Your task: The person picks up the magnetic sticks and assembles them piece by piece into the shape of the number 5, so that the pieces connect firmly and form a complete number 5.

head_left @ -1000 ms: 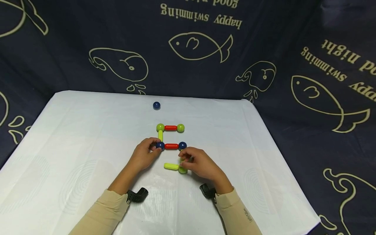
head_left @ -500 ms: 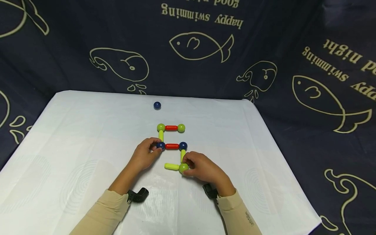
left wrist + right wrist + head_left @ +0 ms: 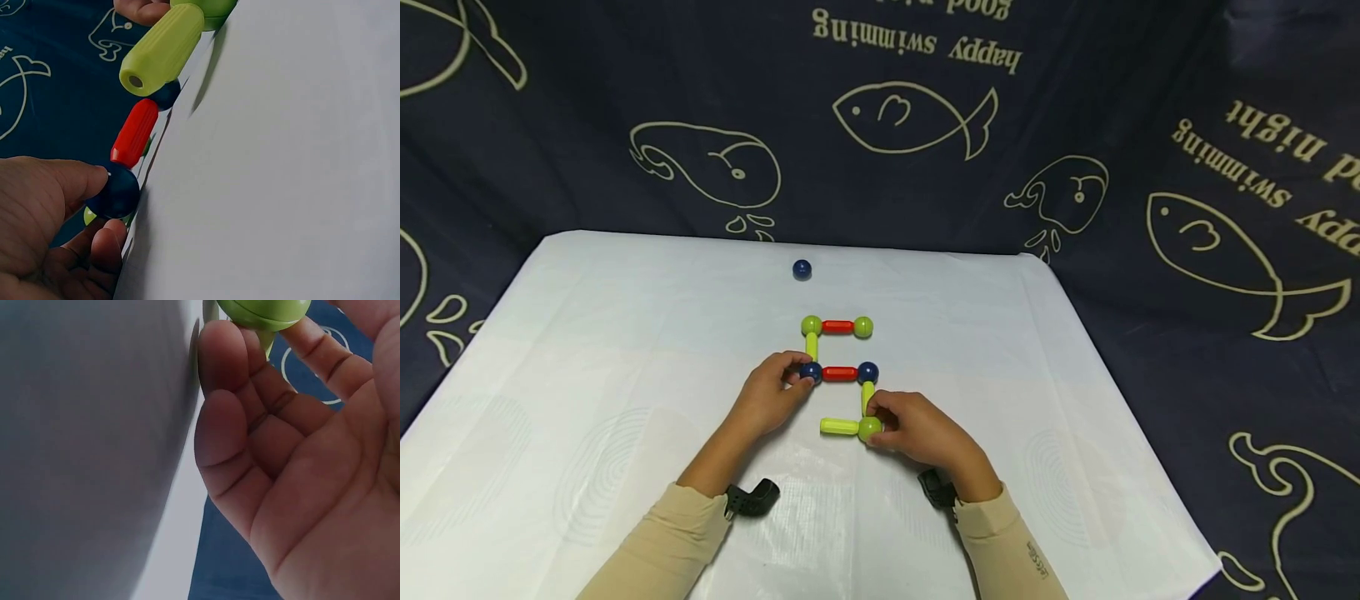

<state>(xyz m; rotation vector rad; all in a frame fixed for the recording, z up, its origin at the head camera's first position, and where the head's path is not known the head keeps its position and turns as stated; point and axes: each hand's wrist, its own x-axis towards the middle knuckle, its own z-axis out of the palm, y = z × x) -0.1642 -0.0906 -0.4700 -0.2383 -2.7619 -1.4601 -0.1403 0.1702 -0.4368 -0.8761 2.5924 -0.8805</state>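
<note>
Balls and sticks of a magnetic building set lie joined in an S-like shape on the table. My left hand (image 3: 771,396) pinches the dark blue ball (image 3: 811,372) at the middle left between thumb and fingers. From it a red stick (image 3: 840,374) runs to a second blue ball (image 3: 868,372). A yellow-green stick (image 3: 867,398) leads down to a green ball (image 3: 869,429), which my right hand (image 3: 921,429) holds by thumb and fingers. Leftward from that ball points another yellow-green stick (image 3: 164,50), its end free in the left wrist view.
Farther back, a yellow-green stick (image 3: 812,347), two green balls and a red stick (image 3: 837,327) form the upper part. A loose blue ball (image 3: 802,269) lies near the far edge of the white-covered table (image 3: 625,333). Dark printed cloth (image 3: 700,75) hangs behind.
My right hand has shifted from over the upright yellow-green stick down to the lower green ball. The bottom stick has turned slightly. My left hand stays on its blue ball.
</note>
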